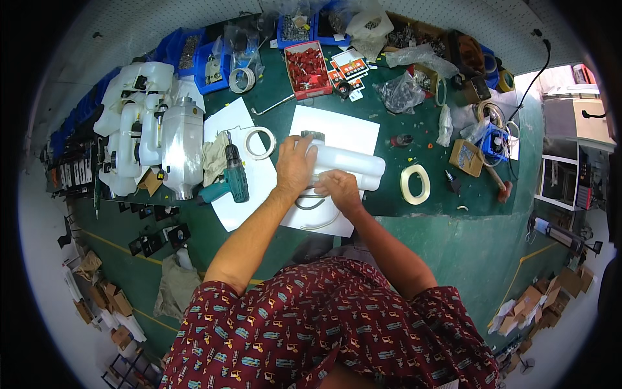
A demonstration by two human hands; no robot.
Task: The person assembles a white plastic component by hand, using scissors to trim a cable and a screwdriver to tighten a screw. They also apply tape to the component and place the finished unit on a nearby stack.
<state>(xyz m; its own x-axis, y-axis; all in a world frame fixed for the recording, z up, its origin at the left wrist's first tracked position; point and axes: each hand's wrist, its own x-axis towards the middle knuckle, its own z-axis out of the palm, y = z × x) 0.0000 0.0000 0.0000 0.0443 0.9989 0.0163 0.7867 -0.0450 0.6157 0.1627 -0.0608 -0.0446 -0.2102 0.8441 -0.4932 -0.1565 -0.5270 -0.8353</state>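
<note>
A white plastic tank [350,163] lies on its side on a white sheet [356,131] at the middle of the workbench. My left hand [296,162] is closed over the tank's left end, close to its dark ribbed cap [314,135]. Against the near side of the tank, the fingers of my right hand [338,188] are pinched together; what they hold is hidden. Thin grey tubing [313,206] curves over the sheet just below my hands. Left of them lie a roll of tape [260,143] and a green cordless drill [237,178].
Several more white tanks [139,123] and a silver metal canister [183,146] crowd the left side. A red box of small red parts [307,68] sits at the back. Rightward are another tape roll [414,184], a small cardboard box [465,157] and a hammer [500,183].
</note>
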